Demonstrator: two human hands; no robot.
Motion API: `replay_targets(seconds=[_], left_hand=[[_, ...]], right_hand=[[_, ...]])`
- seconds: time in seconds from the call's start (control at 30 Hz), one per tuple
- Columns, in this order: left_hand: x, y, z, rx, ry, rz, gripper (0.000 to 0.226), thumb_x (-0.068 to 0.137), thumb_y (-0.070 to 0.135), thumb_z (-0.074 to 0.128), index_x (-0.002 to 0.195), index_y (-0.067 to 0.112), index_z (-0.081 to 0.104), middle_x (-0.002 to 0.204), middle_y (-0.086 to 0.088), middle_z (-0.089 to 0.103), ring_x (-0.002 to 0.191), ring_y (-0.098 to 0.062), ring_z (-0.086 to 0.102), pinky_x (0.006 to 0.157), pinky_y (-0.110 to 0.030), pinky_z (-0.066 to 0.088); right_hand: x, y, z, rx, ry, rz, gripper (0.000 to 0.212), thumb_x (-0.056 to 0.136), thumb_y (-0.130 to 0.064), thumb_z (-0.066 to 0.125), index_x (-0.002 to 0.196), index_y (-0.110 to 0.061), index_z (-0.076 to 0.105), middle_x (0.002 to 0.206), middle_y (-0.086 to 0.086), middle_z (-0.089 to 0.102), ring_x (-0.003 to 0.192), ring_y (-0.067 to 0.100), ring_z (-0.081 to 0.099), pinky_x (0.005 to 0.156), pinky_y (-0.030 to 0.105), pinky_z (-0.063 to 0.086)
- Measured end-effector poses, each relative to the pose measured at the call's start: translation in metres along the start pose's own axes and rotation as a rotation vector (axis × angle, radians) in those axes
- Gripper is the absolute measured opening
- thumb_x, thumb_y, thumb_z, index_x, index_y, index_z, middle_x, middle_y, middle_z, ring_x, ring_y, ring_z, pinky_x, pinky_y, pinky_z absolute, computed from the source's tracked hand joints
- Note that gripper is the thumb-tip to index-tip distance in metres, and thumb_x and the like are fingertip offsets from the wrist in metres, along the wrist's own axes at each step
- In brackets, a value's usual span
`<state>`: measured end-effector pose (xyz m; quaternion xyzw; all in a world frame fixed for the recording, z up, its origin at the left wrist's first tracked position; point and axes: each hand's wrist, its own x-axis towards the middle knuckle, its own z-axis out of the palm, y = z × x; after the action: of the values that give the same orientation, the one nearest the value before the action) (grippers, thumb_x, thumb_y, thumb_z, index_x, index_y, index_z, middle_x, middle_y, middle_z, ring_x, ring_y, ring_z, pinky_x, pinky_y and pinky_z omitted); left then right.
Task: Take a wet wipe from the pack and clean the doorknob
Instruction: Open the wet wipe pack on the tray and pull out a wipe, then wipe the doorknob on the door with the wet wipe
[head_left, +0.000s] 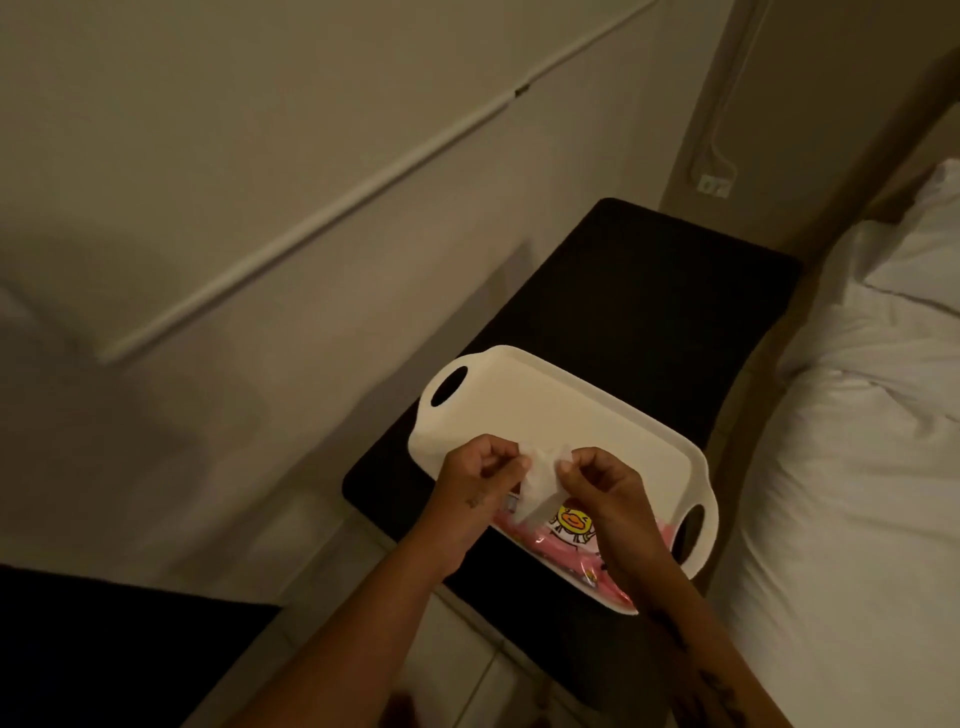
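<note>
Head view: left hand (483, 478) and right hand (597, 483) each pinch the top of the wet wipe (540, 480) between them, fingers (498, 460) curled; its length hangs down toward the pink pack (566, 543) just beneath both hands, in the tray (545, 395). No doorknob is in view.

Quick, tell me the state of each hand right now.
Left hand: closed, pinching the wet wipe.
Right hand: closed, pinching the same wet wipe.
</note>
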<state>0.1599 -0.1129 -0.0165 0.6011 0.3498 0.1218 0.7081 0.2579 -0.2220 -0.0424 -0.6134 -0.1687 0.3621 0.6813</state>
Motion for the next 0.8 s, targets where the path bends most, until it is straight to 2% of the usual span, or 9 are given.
replay_targets(seconds=[0.1, 0.23, 0.3, 0.4, 0.53, 0.63, 0.67, 0.73, 0.8], left_hand=[[-0.016, 0.006, -0.014, -0.045, 0.027, 0.026, 0.007, 0.09, 0.011, 0.055, 0.091, 0.012, 0.062, 0.095, -0.001, 0.065, 0.08, -0.009, 0.062, 0.053, -0.007, 0.047], [-0.034, 0.011, -0.037, -0.039, 0.085, 0.098, 0.017, 0.093, 0.011, 0.05, 0.094, 0.018, 0.066, 0.094, -0.003, 0.068, 0.079, -0.012, 0.063, 0.051, -0.009, 0.044], [-0.045, 0.014, -0.051, -0.028, 0.125, 0.144, 0.021, 0.092, 0.008, 0.051, 0.092, 0.023, 0.066, 0.089, -0.002, 0.069, 0.075, -0.009, 0.064, 0.052, -0.009, 0.043], [-0.066, 0.018, -0.074, -0.068, 0.172, 0.211, 0.021, 0.088, 0.0, 0.053, 0.092, 0.017, 0.065, 0.084, 0.003, 0.068, 0.065, 0.003, 0.065, 0.051, -0.005, 0.043], [-0.101, 0.016, -0.112, -0.149, 0.295, 0.27, 0.026, 0.084, -0.004, 0.059, 0.084, 0.021, 0.065, 0.085, 0.005, 0.07, 0.073, 0.0, 0.068, 0.062, -0.009, 0.05], [-0.131, 0.016, -0.142, -0.178, 0.359, 0.309, 0.026, 0.083, -0.004, 0.06, 0.09, 0.021, 0.062, 0.089, 0.004, 0.068, 0.072, 0.007, 0.065, 0.062, -0.007, 0.049], [-0.141, 0.015, -0.152, -0.176, 0.374, 0.324, 0.027, 0.083, -0.002, 0.06, 0.092, 0.023, 0.06, 0.091, 0.005, 0.068, 0.074, 0.008, 0.065, 0.063, -0.007, 0.048], [-0.161, 0.011, -0.171, -0.166, 0.412, 0.353, 0.03, 0.083, 0.003, 0.063, 0.097, 0.029, 0.059, 0.096, 0.007, 0.069, 0.084, 0.002, 0.066, 0.068, -0.009, 0.049], [-0.179, 0.008, -0.187, -0.169, 0.459, 0.365, 0.029, 0.081, 0.006, 0.066, 0.097, 0.03, 0.06, 0.099, 0.005, 0.07, 0.095, -0.012, 0.066, 0.078, -0.019, 0.051]], right_hand=[[0.001, -0.003, 0.018, -0.024, -0.018, -0.025, 0.012, 0.086, -0.006, 0.053, 0.076, -0.003, 0.058, 0.077, 0.01, 0.06, 0.07, 0.018, 0.056, 0.061, 0.022, 0.048], [0.0, -0.008, 0.045, -0.057, -0.03, -0.047, 0.01, 0.087, -0.006, 0.052, 0.08, 0.0, 0.056, 0.08, 0.005, 0.062, 0.073, 0.014, 0.059, 0.059, 0.014, 0.05], [-0.004, -0.011, 0.064, -0.1, -0.043, -0.065, 0.011, 0.087, -0.007, 0.053, 0.078, -0.004, 0.057, 0.078, 0.003, 0.063, 0.073, 0.014, 0.06, 0.06, 0.015, 0.051], [-0.015, -0.015, 0.097, -0.125, -0.077, -0.081, 0.01, 0.086, -0.006, 0.054, 0.077, -0.005, 0.057, 0.074, 0.003, 0.065, 0.071, 0.014, 0.062, 0.064, 0.022, 0.051], [-0.039, -0.013, 0.148, -0.109, -0.128, -0.086, 0.008, 0.085, -0.005, 0.056, 0.078, -0.003, 0.058, 0.077, 0.009, 0.066, 0.074, 0.02, 0.064, 0.066, 0.027, 0.054], [-0.06, -0.01, 0.186, -0.098, -0.166, -0.073, 0.006, 0.084, -0.004, 0.057, 0.081, 0.001, 0.058, 0.078, 0.013, 0.066, 0.07, 0.021, 0.065, 0.057, 0.024, 0.056], [-0.065, -0.008, 0.199, -0.129, -0.166, -0.089, 0.006, 0.083, -0.005, 0.059, 0.081, 0.0, 0.059, 0.079, 0.015, 0.067, 0.072, 0.025, 0.065, 0.061, 0.029, 0.057], [-0.077, -0.004, 0.223, -0.189, -0.164, -0.128, 0.005, 0.081, -0.009, 0.064, 0.078, -0.005, 0.061, 0.083, 0.019, 0.067, 0.078, 0.034, 0.064, 0.072, 0.044, 0.057], [-0.092, -0.002, 0.247, -0.218, -0.177, -0.181, 0.006, 0.079, -0.008, 0.066, 0.075, -0.007, 0.062, 0.08, 0.019, 0.067, 0.076, 0.034, 0.064, 0.07, 0.042, 0.055]])
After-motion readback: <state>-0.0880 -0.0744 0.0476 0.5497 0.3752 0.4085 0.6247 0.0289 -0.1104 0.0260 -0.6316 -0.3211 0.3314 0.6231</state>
